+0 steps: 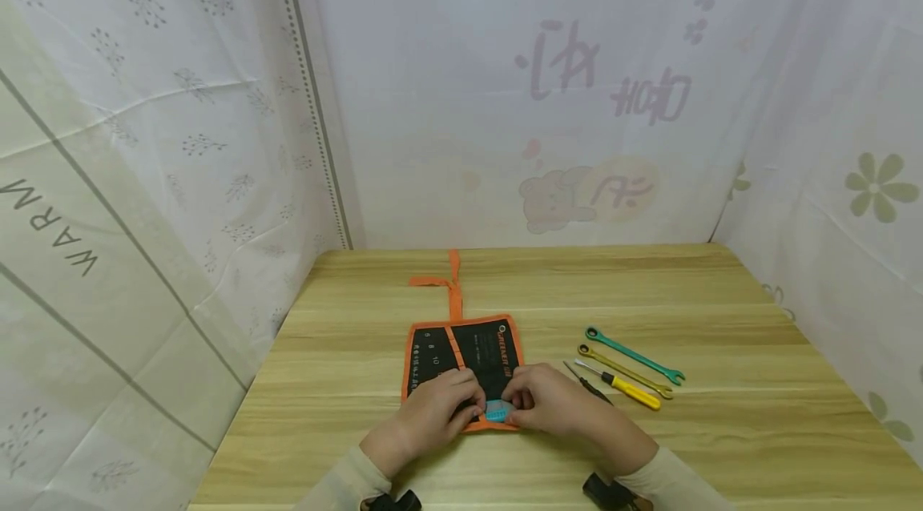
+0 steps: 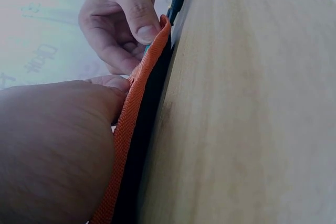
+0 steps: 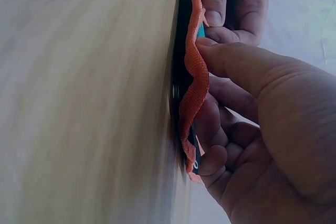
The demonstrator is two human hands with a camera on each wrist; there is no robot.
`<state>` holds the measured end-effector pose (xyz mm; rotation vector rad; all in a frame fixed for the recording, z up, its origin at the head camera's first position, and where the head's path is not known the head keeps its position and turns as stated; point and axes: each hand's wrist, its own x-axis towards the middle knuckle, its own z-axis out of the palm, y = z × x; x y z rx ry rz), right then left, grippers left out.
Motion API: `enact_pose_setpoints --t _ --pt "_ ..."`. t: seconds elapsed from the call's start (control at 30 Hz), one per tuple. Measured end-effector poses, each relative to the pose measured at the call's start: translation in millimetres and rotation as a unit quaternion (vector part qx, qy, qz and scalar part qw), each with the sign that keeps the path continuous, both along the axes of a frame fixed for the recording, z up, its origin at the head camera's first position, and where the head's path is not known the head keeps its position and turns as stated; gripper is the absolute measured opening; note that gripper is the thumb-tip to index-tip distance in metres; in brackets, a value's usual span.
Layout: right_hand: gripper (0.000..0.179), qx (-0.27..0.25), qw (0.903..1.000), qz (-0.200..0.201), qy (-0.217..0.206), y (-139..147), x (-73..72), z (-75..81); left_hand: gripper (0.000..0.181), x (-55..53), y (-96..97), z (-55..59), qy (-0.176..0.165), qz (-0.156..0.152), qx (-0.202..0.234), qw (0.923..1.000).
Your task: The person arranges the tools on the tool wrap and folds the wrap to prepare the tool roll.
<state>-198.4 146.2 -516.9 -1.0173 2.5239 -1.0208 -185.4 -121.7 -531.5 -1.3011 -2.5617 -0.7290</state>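
Observation:
A black tool pouch [image 1: 485,351] with orange trim lies unfolded on the table. At its near edge sits a small turquoise piece [image 1: 497,412] with rows of dark marks and a paler upper part; its kind is unclear. My left hand [image 1: 438,408] pinches the pouch trim at the left side of this piece. From the right, my right hand [image 1: 551,399] pinches the turquoise piece between thumb and fingers. In the right wrist view the right thumb [image 3: 231,59] presses close to the orange trim [image 3: 195,82]. Both hands hide most of the piece in the wrist views.
Right of the pouch lie a green wrench [image 1: 634,354], a yellow-green wrench [image 1: 623,369], a yellow-handled screwdriver [image 1: 631,392] and a dark slim tool [image 1: 587,383]. An orange tie strap [image 1: 455,299] stretches toward the table's back edge. Printed curtains [image 1: 461,94] surround the table [image 1: 346,383].

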Motion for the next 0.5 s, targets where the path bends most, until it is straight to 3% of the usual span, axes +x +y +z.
enact_pose_setpoints --t 0.17,0.5 --pt "0.011 0.001 1.0 -0.005 -0.005 -1.4 1.7 2.7 0.004 -0.5 0.7 -1.0 0.009 -0.002 0.001 1.0" --pt "0.013 0.002 0.9997 -0.016 -0.017 -1.4 3.4 4.4 0.008 0.1 -1.0 0.1 -0.019 0.006 -0.002 0.9998"
